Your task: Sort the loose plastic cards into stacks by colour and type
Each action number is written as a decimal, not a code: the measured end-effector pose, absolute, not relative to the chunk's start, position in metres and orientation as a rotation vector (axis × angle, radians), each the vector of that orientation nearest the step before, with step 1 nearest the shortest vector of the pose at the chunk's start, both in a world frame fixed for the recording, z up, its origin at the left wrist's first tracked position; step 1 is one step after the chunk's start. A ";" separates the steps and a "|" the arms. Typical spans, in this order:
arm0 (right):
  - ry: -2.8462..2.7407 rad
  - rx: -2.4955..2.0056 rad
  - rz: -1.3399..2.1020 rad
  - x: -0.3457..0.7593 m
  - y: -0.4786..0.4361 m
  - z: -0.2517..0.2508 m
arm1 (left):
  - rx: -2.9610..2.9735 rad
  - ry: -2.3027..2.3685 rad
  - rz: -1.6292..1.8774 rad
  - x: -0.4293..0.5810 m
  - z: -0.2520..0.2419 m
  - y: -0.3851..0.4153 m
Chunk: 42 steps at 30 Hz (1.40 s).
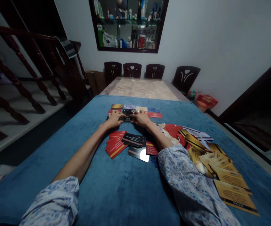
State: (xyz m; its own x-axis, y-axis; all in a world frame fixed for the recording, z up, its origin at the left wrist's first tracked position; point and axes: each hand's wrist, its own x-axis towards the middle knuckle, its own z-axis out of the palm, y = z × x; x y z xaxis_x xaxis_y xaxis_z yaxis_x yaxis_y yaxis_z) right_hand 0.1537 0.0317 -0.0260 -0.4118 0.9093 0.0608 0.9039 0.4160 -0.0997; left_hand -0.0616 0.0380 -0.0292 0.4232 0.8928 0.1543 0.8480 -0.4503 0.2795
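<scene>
Presses left hand point(113, 119) and right hand point(141, 119) on the ends of a black rectangular plastic card point(128, 115) at mid-frame, fingers nearly flat, clasping nothing. Lies flat on blue velvet-covered worktop point(126, 188), long axis left to right. Sits just below a row of gold, pale and blue cards point(129, 107). Below the hands, stacked red cards point(115, 145); lower right, scattered gold cards point(222, 169). Top centre, dark-framed glass wall cabinet point(128, 49) holding bottles.

Dim room, perhaps overhead light, warped edges
</scene>
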 end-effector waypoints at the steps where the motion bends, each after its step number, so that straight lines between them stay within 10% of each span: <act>1: -2.554 -1.643 0.078 0.154 0.032 -0.026 | 2.516 1.553 0.421 -0.062 -0.029 0.038; 42: -2.521 -1.508 -0.058 0.150 0.014 -0.001 | 2.729 1.366 0.605 -0.055 -0.034 0.040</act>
State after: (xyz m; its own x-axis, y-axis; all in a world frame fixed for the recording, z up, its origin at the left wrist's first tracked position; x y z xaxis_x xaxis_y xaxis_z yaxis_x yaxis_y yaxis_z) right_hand 0.1504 0.0144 -0.0008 -0.4579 0.8677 0.1937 0.8756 0.4778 -0.0706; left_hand -0.0553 0.0404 -0.0341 0.5391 0.7758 0.3277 0.7641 -0.6143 0.1972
